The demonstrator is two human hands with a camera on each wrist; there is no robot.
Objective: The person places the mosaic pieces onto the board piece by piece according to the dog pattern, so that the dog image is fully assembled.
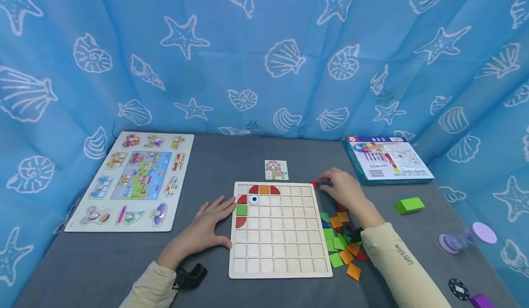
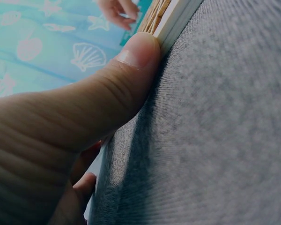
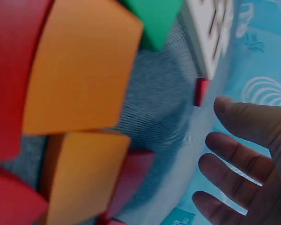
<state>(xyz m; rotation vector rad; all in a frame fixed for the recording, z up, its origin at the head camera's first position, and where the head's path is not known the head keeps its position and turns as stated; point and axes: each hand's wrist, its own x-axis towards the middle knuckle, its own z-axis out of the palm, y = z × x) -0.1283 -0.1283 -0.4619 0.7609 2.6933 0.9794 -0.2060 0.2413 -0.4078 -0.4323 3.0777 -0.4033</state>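
A wooden grid board [image 1: 280,252] lies flat on the grey table. Along its upper left are set red quarter-round pieces, an orange square [image 1: 264,189], a green square [image 1: 241,210] and a white disc with a black dot [image 1: 253,199]. My left hand [image 1: 206,227] rests at the board's left edge, fingers extended; in the left wrist view its thumb [image 2: 126,70] touches the side. Beyond the board's top right corner lies a small red piece [image 1: 314,184]. Close to it is my right hand [image 1: 343,189]; the right wrist view shows its fingers [image 3: 234,150] spread and apart from the piece.
Loose coloured pieces [image 1: 340,243] are heaped right of the board. A pattern card [image 1: 276,170] lies behind it. Around them are a peg puzzle [image 1: 182,161] at left, a box [image 1: 388,161] at back right, a green block [image 1: 409,205] and a purple-ended clear object [image 1: 467,238].
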